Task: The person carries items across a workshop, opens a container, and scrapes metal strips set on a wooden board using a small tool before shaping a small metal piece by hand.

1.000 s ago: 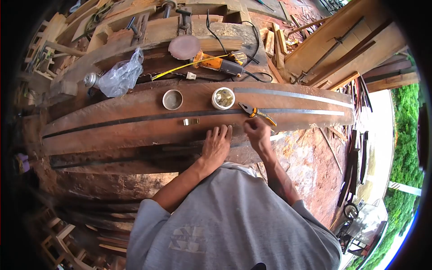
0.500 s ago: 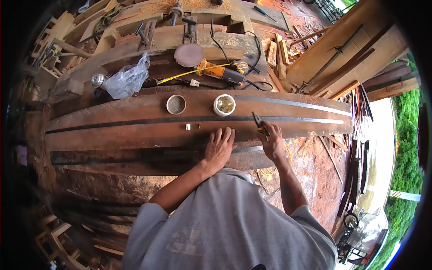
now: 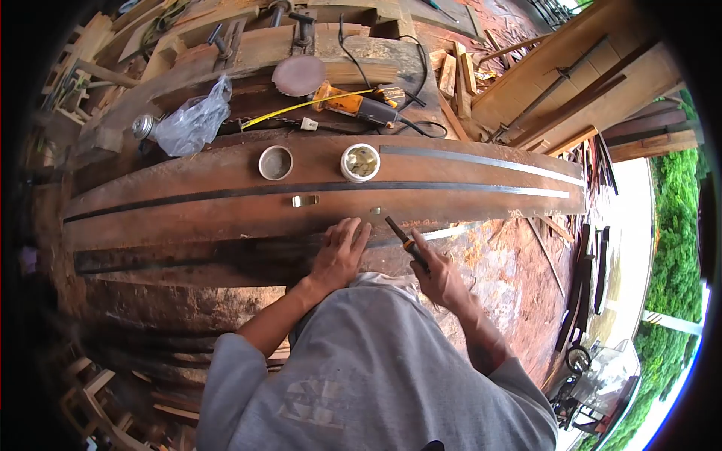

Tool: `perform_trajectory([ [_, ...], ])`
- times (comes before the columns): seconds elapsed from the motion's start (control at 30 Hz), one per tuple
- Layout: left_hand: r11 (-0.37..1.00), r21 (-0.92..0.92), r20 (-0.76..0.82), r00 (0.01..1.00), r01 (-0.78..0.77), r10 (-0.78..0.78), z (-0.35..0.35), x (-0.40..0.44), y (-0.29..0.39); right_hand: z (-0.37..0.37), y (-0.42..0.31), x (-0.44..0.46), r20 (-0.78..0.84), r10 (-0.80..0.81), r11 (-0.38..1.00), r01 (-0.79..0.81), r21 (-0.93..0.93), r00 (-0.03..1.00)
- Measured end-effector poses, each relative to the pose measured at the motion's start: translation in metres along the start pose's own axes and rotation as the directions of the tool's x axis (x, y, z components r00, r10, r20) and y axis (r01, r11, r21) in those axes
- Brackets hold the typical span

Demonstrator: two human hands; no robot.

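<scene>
My right hand (image 3: 444, 282) is wrapped round the handle of a pair of pliers (image 3: 408, 243), whose dark jaws point up and left. A small metal piece (image 3: 376, 210) lies on the brown wooden plank (image 3: 226, 219) just beyond the jaw tips, apart from them. My left hand (image 3: 338, 252) rests with fingers stretched out on the plank's near edge; its thumb is hidden. A shiny bent metal clip (image 3: 305, 201) lies beyond those fingers. Further back on the plank stand a white tub (image 3: 360, 162) with small pieces inside and a round shallow lid (image 3: 275, 163).
Behind the plank lie an orange angle grinder (image 3: 353, 105) with a sanding disc (image 3: 299, 76), a yellow tape measure (image 3: 308, 109), cables and a plastic bag (image 3: 192, 120). Dark strips (image 3: 226, 194) run along the plank. Boards (image 3: 579, 105) lean at the right.
My right hand has drawn back toward me and left, turning the pliers. A small metal piece now shows on the plank near their tips. The whole view has shifted slightly.
</scene>
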State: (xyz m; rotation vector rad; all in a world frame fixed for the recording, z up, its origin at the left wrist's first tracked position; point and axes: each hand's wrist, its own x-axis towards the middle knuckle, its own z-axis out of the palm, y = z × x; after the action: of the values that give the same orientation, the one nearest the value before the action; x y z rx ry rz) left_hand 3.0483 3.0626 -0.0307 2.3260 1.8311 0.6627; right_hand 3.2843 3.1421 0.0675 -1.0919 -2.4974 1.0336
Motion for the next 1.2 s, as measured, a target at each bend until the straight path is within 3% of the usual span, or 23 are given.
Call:
perform_trajectory([
  [0.03,0.997,-0.026,0.014,0.997,0.071,-0.071,-0.001,0.003,0.006,-0.005,-0.001,0.008,0.001,0.002,1.0,-0.002,0.0,1.0],
  [0.07,0.988,-0.05,0.029,0.989,0.147,-0.146,-0.002,0.006,0.012,-0.007,0.007,0.012,0.056,0.12,0.99,-0.115,-0.083,0.991],
  [0.13,0.982,-0.017,0.04,0.981,0.189,-0.188,-0.005,0.016,0.017,-0.017,0.013,0.031,0.122,0.006,0.983,0.016,-0.182,0.992],
  [0.17,0.977,0.007,0.057,0.976,0.211,-0.211,-0.004,0.02,0.018,-0.022,0.016,0.038,0.164,0.033,0.974,0.006,-0.227,0.986],
  [0.2,0.971,0.006,0.048,0.97,0.239,-0.239,-0.002,0.021,0.018,-0.027,0.014,0.046,0.138,-0.125,0.965,0.152,-0.213,0.983],
  [0.27,0.969,0.103,0.076,0.969,0.226,-0.234,0.004,0.022,0.019,-0.032,0.028,0.059,0.201,-0.213,0.948,0.252,-0.193,0.956],
  [0.47,0.913,0.299,0.091,0.944,0.277,-0.316,0.008,0.026,0.036,-0.046,0.023,0.084,0.43,-0.124,0.928,0.258,-0.269,0.894],
  [0.6,0.888,0.318,0.091,0.921,0.333,-0.378,0.012,0.028,0.044,-0.052,0.015,0.098,0.485,-0.186,0.913,0.332,-0.236,0.854],
  [0.77,0.848,0.38,0.098,0.896,0.368,-0.433,0.012,0.029,0.053,-0.053,0.014,0.108,0.56,-0.101,0.927,0.282,-0.247,0.822],
  [1.0,0.811,0.41,0.091,0.866,0.417,-0.492,0.012,0.031,0.068,-0.049,0.028,0.118,0.567,-0.229,0.911,0.379,-0.161,0.792],
  [1.07,0.793,0.412,0.053,0.857,0.449,-0.512,0.015,0.034,0.071,-0.047,0.029,0.12,0.515,-0.347,0.887,0.453,-0.092,0.784],
  [1.2,0.765,0.419,0.037,0.832,0.49,-0.553,0.02,0.039,0.077,-0.048,0.03,0.115,0.547,-0.323,0.897,0.434,-0.084,0.772],
])
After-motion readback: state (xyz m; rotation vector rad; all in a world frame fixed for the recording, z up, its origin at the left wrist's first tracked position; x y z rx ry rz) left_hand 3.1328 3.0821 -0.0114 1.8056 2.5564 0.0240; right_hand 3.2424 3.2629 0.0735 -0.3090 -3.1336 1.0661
